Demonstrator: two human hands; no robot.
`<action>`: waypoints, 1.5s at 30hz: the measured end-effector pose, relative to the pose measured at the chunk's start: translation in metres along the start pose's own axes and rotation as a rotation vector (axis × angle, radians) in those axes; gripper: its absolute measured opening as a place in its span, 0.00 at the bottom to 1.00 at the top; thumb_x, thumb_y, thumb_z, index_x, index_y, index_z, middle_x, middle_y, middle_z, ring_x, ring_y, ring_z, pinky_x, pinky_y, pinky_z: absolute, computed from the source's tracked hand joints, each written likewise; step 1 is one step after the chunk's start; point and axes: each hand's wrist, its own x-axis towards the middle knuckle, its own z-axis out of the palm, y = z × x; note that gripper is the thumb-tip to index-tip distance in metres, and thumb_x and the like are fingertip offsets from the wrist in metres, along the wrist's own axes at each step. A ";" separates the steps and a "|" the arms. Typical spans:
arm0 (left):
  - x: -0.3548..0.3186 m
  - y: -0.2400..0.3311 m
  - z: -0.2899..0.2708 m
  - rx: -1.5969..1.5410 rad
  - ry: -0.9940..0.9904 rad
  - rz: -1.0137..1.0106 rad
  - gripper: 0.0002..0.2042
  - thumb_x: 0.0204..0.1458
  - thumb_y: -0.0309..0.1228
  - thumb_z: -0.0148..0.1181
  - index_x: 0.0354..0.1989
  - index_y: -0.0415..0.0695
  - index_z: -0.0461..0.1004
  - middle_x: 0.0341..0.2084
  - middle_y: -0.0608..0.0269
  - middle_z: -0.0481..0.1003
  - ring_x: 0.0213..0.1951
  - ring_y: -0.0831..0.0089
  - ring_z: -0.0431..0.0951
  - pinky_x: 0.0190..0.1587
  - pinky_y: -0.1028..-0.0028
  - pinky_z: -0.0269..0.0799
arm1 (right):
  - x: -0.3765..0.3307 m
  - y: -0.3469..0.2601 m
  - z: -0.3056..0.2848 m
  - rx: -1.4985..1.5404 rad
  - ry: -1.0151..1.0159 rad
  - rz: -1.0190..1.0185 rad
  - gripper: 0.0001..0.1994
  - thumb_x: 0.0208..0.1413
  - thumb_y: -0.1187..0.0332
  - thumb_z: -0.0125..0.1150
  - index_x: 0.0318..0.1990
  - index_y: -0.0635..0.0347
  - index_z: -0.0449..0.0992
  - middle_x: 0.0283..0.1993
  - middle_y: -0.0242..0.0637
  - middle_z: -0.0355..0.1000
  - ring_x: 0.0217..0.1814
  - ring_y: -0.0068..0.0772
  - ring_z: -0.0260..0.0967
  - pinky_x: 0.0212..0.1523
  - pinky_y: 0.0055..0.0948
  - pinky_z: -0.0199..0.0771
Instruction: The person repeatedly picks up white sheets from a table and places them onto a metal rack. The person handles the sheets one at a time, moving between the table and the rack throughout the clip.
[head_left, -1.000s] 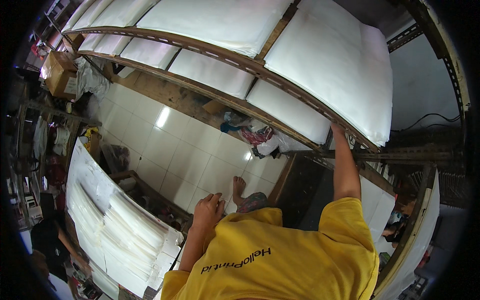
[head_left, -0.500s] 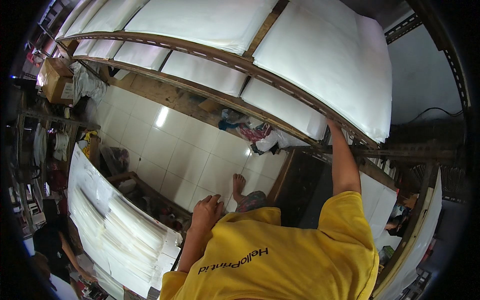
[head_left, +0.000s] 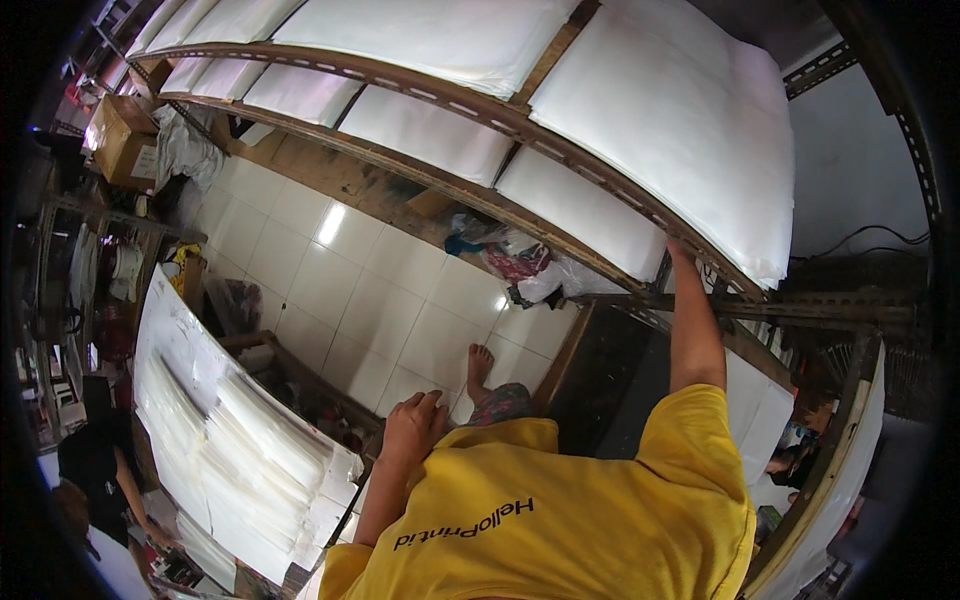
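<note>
A: Where does the worker in the yellow T-shirt [head_left: 560,530] reach?

B: The right hand [head_left: 677,248] extends to the metal shelving, at the slotted upper rail [head_left: 600,178], beside the near corner of a lower stack of white sheets [head_left: 580,215]. A larger upper stack [head_left: 680,140] lies on the shelf above.

A: Is it gripping anything?

B: I cannot tell; the fingertips are hidden behind the rail.

A: And the left hand [head_left: 415,425]?

B: It hangs in front of the body, back upward, fingers close together and loosely curled. Its palm is hidden, so I cannot tell whether it holds anything.

A: What surrounds the scene?

B: A white desk [head_left: 185,335] at left carries bundles of translucent sheets [head_left: 250,450]; a bare foot [head_left: 480,368] stands on the tiled floor [head_left: 375,300]. A co-worker in a dark top [head_left: 90,475] appears at far left.
</note>
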 end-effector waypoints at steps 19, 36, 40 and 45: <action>-0.267 -0.091 -0.127 -0.028 1.094 -0.264 0.11 0.51 0.27 0.63 0.43 0.41 0.75 0.34 0.55 0.75 0.35 0.53 0.76 0.38 0.61 0.72 | -0.349 -0.096 0.057 0.796 -0.502 -0.471 0.11 0.66 0.62 0.55 0.47 0.59 0.72 0.33 0.28 0.70 0.24 0.15 0.58 0.23 0.18 0.59; -0.574 -0.305 -0.065 0.269 0.786 -1.262 0.12 0.48 0.31 0.60 0.40 0.42 0.75 0.39 0.52 0.74 0.45 0.55 0.75 0.45 0.55 0.72 | -0.635 -0.279 -0.052 1.031 -0.913 -0.626 0.08 0.66 0.67 0.54 0.49 0.55 0.73 0.34 0.25 0.71 0.28 0.13 0.61 0.27 0.14 0.60; -0.585 -0.314 -0.063 0.429 0.836 -1.048 0.07 0.49 0.30 0.59 0.35 0.41 0.75 0.31 0.54 0.75 0.39 0.55 0.77 0.41 0.57 0.73 | -0.666 -0.273 -0.061 1.095 -0.984 -0.587 0.08 0.65 0.67 0.55 0.49 0.56 0.73 0.34 0.26 0.71 0.28 0.14 0.62 0.27 0.15 0.60; -0.562 -0.303 -0.084 0.372 1.064 -0.798 0.06 0.50 0.25 0.57 0.36 0.38 0.75 0.30 0.50 0.74 0.34 0.50 0.75 0.38 0.56 0.73 | -0.723 -0.270 -0.095 0.920 -1.040 -0.696 0.09 0.65 0.68 0.55 0.50 0.57 0.74 0.36 0.28 0.72 0.34 0.15 0.66 0.32 0.18 0.68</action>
